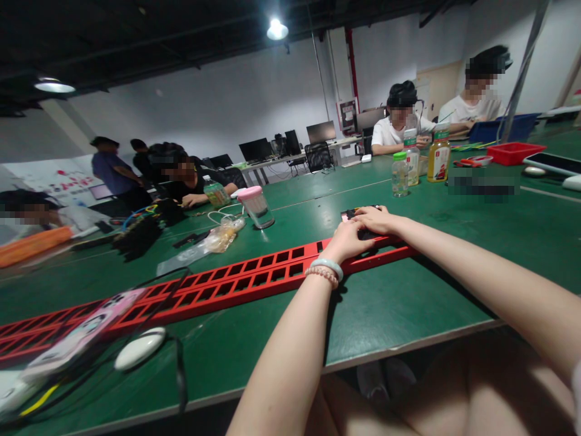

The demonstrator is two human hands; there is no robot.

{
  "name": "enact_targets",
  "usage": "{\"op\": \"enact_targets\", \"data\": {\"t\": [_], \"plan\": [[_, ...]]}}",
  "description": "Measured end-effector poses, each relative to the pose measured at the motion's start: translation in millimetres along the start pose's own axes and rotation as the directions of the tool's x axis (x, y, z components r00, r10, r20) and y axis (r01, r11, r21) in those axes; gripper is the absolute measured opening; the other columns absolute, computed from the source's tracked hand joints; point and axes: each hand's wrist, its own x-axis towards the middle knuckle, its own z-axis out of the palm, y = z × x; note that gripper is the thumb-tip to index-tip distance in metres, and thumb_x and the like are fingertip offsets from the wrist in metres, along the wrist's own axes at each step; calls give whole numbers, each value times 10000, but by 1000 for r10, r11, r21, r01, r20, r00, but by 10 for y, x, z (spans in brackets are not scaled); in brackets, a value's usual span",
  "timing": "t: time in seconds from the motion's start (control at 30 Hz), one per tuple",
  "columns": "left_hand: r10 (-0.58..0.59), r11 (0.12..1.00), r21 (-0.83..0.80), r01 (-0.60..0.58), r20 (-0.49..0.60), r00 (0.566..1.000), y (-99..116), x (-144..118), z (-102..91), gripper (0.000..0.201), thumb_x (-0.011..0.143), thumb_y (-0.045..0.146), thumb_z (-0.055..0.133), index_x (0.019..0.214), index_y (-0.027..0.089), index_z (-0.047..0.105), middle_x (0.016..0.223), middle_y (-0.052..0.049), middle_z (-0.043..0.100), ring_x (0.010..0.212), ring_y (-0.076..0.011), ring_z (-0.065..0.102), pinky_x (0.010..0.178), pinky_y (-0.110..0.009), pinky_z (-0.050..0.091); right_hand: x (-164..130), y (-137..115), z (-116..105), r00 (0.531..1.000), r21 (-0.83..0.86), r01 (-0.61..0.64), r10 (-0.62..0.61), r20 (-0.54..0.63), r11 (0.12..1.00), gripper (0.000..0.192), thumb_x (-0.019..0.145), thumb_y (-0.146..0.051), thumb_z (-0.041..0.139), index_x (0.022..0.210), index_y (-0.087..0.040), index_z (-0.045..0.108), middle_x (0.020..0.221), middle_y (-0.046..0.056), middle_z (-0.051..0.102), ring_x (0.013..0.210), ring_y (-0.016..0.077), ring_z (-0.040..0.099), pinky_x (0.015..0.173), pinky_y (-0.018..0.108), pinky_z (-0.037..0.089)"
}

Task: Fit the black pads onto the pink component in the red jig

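Note:
A long red frame (254,280) with rows of rectangular openings lies across the green table. At its right end, my left hand (348,240) is closed around a small black part (367,234) that rests on or just above the frame. My right hand (377,219) reaches in from the right, its bent fingers closed over the same part beside the left one. Most of the black part is covered by my fingers, so its exact kind is hidden. Two bracelets circle my left wrist.
A pink phone (86,330) with cables lies across the frame's left portion, near a white oval object (140,349). Beyond the frame stand a pink-lidded cup (256,207), a plastic bag (213,239) and several bottles (438,158). A red tray (517,152) is farther right. Other people sit around the table.

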Motion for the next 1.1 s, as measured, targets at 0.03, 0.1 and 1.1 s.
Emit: {"op": "enact_targets", "data": {"t": [0.03, 0.1, 1.1], "plan": [[-4, 1000, -8, 4, 2, 1000, 8, -3, -9, 415, 704, 426, 646, 1059, 212, 632, 1100, -46, 632, 1049, -248, 549, 960, -378, 388, 0, 1, 1, 1000, 1, -2, 2, 0, 1000, 475, 904, -443, 186, 1155, -335, 575, 1343, 37, 448, 1240, 292, 357, 988, 554, 178], [-12, 1000, -20, 12, -1, 1000, 24, -7, -24, 412, 699, 421, 654, 1050, 208, 637, 1100, -50, 634, 1048, -249, 551, 956, -369, 394, -2, -2, 3, 1000, 0, -5, 5, 1, 1000, 477, 906, -438, 184, 1161, -325, 571, 1351, 43, 440, 1256, 284, 341, 992, 554, 169], [15, 1000, 12, -15, -25, 1000, 9, 1, -10, 412, 704, 437, 644, 1032, 189, 639, 1094, -65, 636, 1036, -243, 559, 924, -348, 421, -66, -70, -22, 996, 62, 32, -27, -82, 998, 468, 919, -368, 198, 1214, -240, 538, 1323, 44, 480, 1245, 232, 379, 1014, 463, 186]]}}
